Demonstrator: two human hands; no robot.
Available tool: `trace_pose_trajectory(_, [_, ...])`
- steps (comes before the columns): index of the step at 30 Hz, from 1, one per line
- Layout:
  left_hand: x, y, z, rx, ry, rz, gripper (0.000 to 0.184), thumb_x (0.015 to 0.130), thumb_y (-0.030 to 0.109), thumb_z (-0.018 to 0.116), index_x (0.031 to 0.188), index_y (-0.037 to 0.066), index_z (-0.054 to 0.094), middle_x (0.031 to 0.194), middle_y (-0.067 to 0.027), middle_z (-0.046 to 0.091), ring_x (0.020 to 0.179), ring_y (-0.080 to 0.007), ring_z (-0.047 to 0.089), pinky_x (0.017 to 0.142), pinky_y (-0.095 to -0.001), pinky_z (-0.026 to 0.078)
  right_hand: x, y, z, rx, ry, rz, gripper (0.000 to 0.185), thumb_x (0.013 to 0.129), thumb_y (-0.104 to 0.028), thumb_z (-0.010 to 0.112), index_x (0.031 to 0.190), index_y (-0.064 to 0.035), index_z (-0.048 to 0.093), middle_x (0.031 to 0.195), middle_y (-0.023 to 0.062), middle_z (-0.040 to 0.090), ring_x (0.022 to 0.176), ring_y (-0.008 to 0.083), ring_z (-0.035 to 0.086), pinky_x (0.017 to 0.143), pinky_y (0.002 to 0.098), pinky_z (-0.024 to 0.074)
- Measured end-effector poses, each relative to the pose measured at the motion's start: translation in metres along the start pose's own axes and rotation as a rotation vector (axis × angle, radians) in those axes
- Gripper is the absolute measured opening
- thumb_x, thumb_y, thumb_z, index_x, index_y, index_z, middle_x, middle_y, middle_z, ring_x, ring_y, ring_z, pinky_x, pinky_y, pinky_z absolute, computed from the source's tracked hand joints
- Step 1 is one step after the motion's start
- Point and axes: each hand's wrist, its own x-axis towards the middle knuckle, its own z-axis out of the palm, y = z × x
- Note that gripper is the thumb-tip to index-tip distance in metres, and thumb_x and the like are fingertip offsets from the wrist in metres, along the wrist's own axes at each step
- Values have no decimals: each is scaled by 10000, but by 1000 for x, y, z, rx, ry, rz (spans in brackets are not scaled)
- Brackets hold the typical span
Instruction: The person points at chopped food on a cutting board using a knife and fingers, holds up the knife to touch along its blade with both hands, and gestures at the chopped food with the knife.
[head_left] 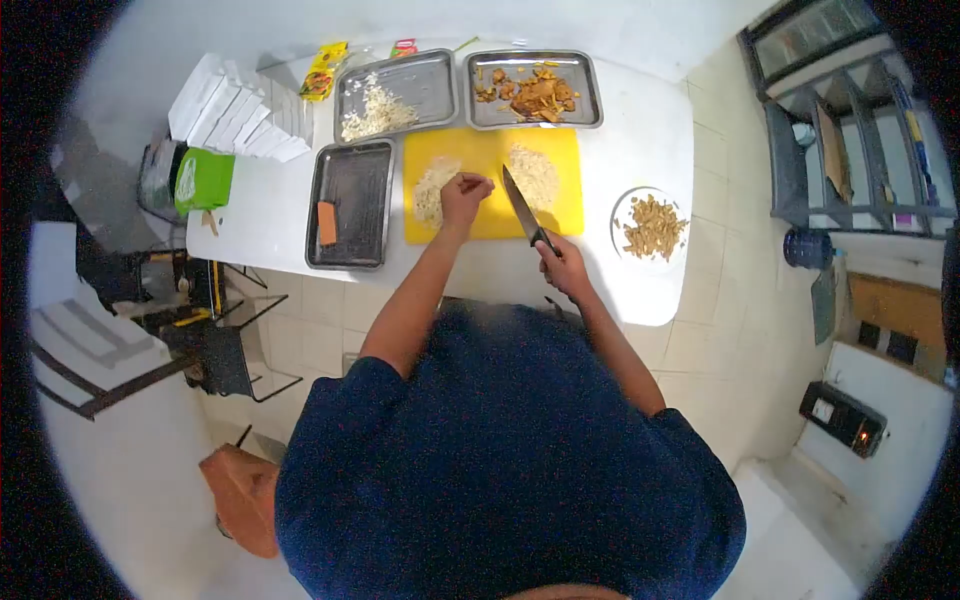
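My right hand is wrapped round the black handle of a kitchen knife. The blade points up and away over a yellow cutting board. Above the board, my left hand has its fingers drawn together in a pinch; whether a small bit is between them is hidden. Pale chopped food lies in two piles on the board: one pile beside my left hand, the other pile to the right of the blade.
Behind the board are a metal tray with pale shreds and another tray with browned pieces. A dark tray holds an orange block. On the right stands a plate of brown bits. White boxes stack at left.
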Motion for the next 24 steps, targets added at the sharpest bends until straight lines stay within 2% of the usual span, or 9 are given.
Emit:
trace_pose_trajectory(3, [6,23,-1,-5,-29,33,210,821,81,737,988,-21,660,902,-96,698,841,-170,668,777,-290,552,-7,-12,10,181,-44,44,342,980,-245,545,1295,-111,543,667,17,536,559,106,532,489,251,439])
trace_pose_trajectory(6, [14,38,-3,7,-61,2,197,816,54,728,996,-17,692,856,-81,698,778,-130,659,754,-249,540,0,-13,25,272,6,-5,292,982,-225,532,1239,-85,526,678,24,547,518,118,521,463,259,438])
trace_pose_trajectory(9, [16,46,-8,70,-90,56,182,818,83,734,975,-6,708,872,-71,702,790,-117,657,751,-239,531,9,-18,42,376,61,-48,180,978,-206,535,1088,-68,497,672,34,547,496,124,512,448,271,440])
trace_pose_trajectory(12, [14,52,-7,-55,-92,12,177,828,99,727,971,-4,710,858,-53,698,772,-107,648,733,-238,524,18,-32,46,241,66,-87,147,970,-178,536,968,-70,437,673,53,551,477,127,513,432,276,435])
trace_pose_trajectory(15, [14,53,-13,-6,-113,26,180,832,95,722,978,-10,704,849,-54,694,773,-113,649,730,-240,522,22,-55,51,35,94,-112,143,945,-145,541,940,-31,455,614,68,532,442,133,510,403,304,438])
trace_pose_trajectory(16, [14,51,-15,-17,-126,8,182,835,93,719,980,-15,701,848,-56,693,776,-118,650,732,-242,523,23,-60,54,1,130,-156,149,939,-141,551,929,-30,452,559,48,505,410,133,498,382,304,415])
trace_pose_trajectory(18, [13,49,-18,-40,-158,-32,185,840,90,714,985,-23,694,846,-60,692,780,-127,651,736,-244,523,23,-72,60,-27,129,-174,157,946,-154,553,926,-33,454,558,46,507,418,135,508,387,306,418])
trace_pose_trajectory(21, [12,49,-17,-151,-199,-35,203,852,74,700,1019,-38,672,894,-74,688,805,-143,656,746,-251,531,16,-90,61,-95,141,-187,175,952,-174,559,917,-33,461,567,50,515,425,138,521,389,305,430])
trace_pose_trajectory(24, [9,62,-11,-417,-228,-196,185,877,74,671,1033,-24,655,947,-83,678,854,-157,657,783,-262,536,9,-103,55,-177,185,-212,195,958,-198,564,906,-31,476,584,54,520,429,135,530,387,302,440])
